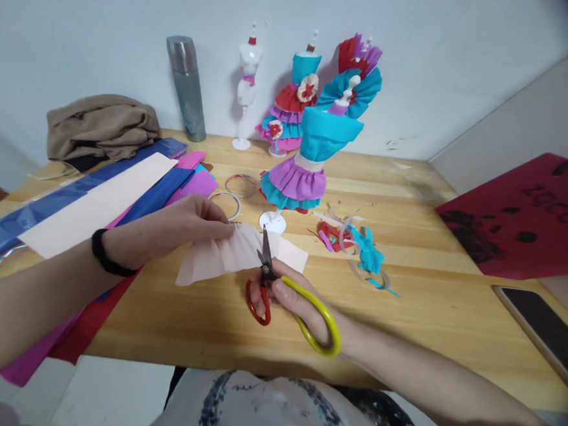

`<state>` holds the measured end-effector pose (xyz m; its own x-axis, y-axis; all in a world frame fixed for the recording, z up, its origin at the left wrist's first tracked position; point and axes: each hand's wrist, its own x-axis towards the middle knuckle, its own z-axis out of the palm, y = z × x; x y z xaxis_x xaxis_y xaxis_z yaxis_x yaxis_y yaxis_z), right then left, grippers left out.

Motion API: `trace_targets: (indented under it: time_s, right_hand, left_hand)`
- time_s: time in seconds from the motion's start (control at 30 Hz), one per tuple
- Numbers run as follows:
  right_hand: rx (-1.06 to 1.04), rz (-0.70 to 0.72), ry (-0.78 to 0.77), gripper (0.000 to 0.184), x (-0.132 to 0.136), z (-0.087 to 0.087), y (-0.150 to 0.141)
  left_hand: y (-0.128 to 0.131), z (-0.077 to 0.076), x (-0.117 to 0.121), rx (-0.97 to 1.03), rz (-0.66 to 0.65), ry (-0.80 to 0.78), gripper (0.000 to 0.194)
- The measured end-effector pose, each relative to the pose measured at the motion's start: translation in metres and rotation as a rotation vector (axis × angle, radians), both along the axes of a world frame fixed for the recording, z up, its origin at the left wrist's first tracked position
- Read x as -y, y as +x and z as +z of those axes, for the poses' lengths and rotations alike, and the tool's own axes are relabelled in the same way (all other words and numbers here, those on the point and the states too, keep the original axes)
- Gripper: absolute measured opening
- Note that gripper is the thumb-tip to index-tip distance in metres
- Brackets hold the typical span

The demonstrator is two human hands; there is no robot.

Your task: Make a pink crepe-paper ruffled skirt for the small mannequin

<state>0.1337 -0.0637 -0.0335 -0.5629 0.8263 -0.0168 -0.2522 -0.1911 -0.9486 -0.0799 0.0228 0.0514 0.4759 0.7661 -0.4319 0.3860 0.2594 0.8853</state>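
Observation:
My left hand (pixel 195 229) pinches the top edge of a pale cream piece of crepe paper (pixel 221 256), which hangs gathered below the fingers. In my right hand (pixel 294 296) are scissors (pixel 267 269) with one red and one yellow handle, their dark blades pointing up and slightly parted beside the paper's right end. Another pale paper piece (pixel 294 256) lies on the table behind the right hand. Just beyond stands a small mannequin (pixel 332 135) in a blue and purple paper dress, on a white round base.
Further dressed mannequins (pixel 300 95), a bare white one (pixel 248 60) and a flask (pixel 186 90) stand along the wall. Coloured paper sheets (pixel 98 203) and brown cloth (pixel 103 128) lie left. Tape rings (pixel 227 204), blue scraps (pixel 368 249), a phone (pixel 545 337) and a red bag (pixel 522 216) are also there.

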Motion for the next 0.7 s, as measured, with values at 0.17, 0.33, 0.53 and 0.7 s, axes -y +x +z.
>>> trace_targets:
  time_s: [0.17,0.33,0.53,0.7]
  right_hand:
    - [0.065,-0.007,0.033,0.037,-0.0003,-0.0010,0.0022]
    - [0.102,0.006,0.056,0.038,0.0002,-0.0054,0.0056]
    - [0.125,-0.011,0.051,0.036,0.0010,-0.0030,0.0055]
    - [0.161,-0.018,0.065,0.039,-0.0002,0.0023,0.0054]
  left_hand:
    - [0.0012,0.0009,0.0030,-0.029,-0.045,0.031,0.028]
    - [0.0040,0.0031,0.0044,-0.055,-0.085,0.033,0.030]
    - [0.0035,0.0026,0.0042,-0.086,-0.080,0.106,0.031]
    - [0.0027,0.0019,0.0045,-0.093,-0.104,0.134,0.033]
